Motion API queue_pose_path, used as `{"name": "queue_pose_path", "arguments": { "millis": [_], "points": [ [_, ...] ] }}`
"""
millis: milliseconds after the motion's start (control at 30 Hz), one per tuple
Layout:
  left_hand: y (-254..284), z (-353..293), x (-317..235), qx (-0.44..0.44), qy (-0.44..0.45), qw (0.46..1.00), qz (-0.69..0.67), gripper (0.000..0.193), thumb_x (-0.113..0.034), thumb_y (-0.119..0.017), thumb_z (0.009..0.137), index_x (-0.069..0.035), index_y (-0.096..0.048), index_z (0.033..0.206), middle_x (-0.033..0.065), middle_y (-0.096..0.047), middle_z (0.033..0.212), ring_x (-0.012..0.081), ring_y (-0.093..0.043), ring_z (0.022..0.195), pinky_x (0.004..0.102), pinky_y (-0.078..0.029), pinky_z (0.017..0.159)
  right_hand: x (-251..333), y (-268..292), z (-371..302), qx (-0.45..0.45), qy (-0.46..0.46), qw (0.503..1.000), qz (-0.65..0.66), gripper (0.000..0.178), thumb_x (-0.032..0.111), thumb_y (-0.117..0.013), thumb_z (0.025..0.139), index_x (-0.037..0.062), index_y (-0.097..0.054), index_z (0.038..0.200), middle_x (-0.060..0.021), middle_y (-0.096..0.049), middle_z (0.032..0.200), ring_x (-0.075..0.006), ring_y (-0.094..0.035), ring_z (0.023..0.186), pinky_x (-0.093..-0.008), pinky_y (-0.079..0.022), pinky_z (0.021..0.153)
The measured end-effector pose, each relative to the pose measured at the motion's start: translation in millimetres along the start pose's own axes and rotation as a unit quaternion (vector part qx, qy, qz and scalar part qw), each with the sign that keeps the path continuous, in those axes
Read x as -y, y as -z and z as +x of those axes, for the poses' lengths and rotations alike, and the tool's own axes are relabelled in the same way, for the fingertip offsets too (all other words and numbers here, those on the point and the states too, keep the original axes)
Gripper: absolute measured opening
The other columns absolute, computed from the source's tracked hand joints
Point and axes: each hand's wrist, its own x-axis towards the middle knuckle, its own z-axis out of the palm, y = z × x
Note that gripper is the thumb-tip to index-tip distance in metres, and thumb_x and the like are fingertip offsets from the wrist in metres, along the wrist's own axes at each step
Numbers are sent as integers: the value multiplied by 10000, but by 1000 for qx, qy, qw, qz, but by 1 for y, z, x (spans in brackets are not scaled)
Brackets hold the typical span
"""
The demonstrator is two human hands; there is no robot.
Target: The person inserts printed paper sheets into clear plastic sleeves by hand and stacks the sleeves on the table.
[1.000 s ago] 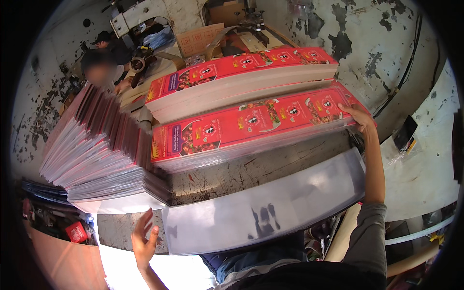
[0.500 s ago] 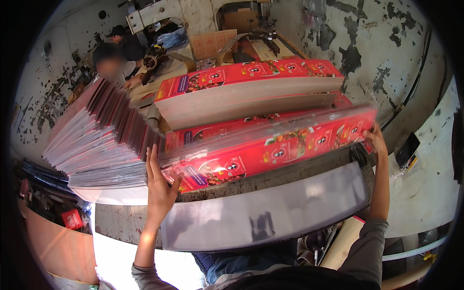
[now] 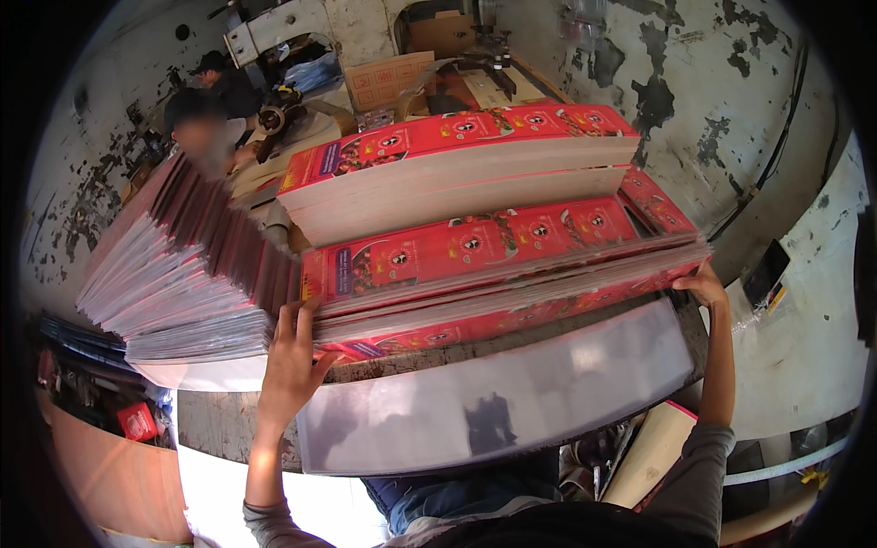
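My left hand (image 3: 294,361) grips the left end of a bundle of long red printed strips (image 3: 521,300), fingers over the top and thumb at the front. At the other end, my right hand (image 3: 703,287) is closed on the bundle's right corner. The layered edges of the bundle face upward and its printed front is partly seen. Directly behind it lies another red printed strip (image 3: 493,239). Nearest to me is a long clear glossy plastic strip (image 3: 512,388) on the dark worktop (image 3: 219,429).
A thick stack of red strips (image 3: 466,187) stands behind. Left of my hands rises a fanned pile of plastic-covered sheets (image 3: 174,292). Two people (image 3: 206,137) are at the far left, near a cardboard box (image 3: 388,82). A peeling wall (image 3: 731,100) borders the right.
The bundle has tipped and lowered, so its edges now show instead of its broad printed face. Both hands have come down with it, and the left fingers have curled over its end.
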Motion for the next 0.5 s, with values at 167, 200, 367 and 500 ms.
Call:
{"name": "queue_pose_path", "arguments": {
  "millis": [167, 200, 367, 500],
  "points": [
    [0, -7, 3, 15, 1, 999, -28, 593, 19, -679, 662, -24, -386, 1176, 201, -419, 1079, 418, -466, 973, 446, -416, 794, 8, -16, -11, -32, -19, 998, -45, 416, -56, -751, 560, 9, -570, 929, -86, -624, 845, -184, -598, 824, -298, -487, 745],
    [1, -8, 4, 6, -16, 999, -30, 596, 47, -657, 676, -24, -373, 1196, 200, -417, 1108, 391, -473, 1008, 427, -427, 813, 12, -18, -13, -47, -39, 997, -51, 347, -52, -749, 568, 13, -596, 873, -88, -627, 837, -180, -594, 831, -298, -480, 753],
    [-19, -29, 20, -112, 61, 881, -455, 706, 119, -533, 770, -62, -193, 1362, 183, -365, 1284, 238, -380, 1193, 349, -349, 994, 1, -4, -6, -11, -27, 988, -149, 441, -75, -733, 580, 0, -554, 976, -84, -613, 870, -169, -574, 853, -302, -477, 770],
    [-33, -44, 37, -14, 59, 904, -423, 748, 207, -351, 767, -11, -13, 1397, 171, -272, 1385, 191, -334, 1224, 252, -267, 991, 0, -11, -14, -18, -39, 999, 2, 589, -109, -713, 578, 1, -476, 1106, -78, -591, 897, -173, -566, 862, -303, -482, 762]
  ]
}}
